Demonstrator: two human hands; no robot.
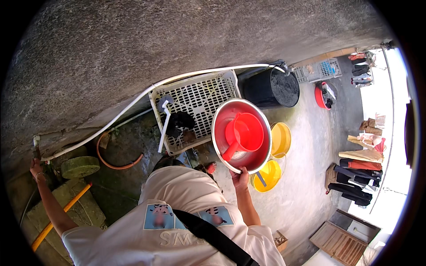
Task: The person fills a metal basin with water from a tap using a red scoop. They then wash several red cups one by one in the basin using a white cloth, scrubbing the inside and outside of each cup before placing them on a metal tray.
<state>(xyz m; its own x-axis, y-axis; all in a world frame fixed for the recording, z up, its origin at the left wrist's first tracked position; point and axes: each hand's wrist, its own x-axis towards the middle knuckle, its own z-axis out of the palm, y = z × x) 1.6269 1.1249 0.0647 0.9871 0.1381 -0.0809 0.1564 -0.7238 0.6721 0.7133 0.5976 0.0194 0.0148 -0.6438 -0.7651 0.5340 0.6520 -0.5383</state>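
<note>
My right hand grips the near rim of a round metal basin, fingers closed on its edge. The basin is tilted so that its reddish inside shows. In it lies a red plastic dipper, its handle pointing down and left. Far to the left, my left arm is stretched out to the wall. There my left hand is closed on a water tap at the end of a pipe; the fingers are small in view. A white hose runs from near the tap along the wall.
A pale plastic crate holds a white-handled brush and a dark clump. Beyond it are a black bucket of water and two yellow buckets. A brown hose, round stone and yellow pole lie left. Clothes hang right.
</note>
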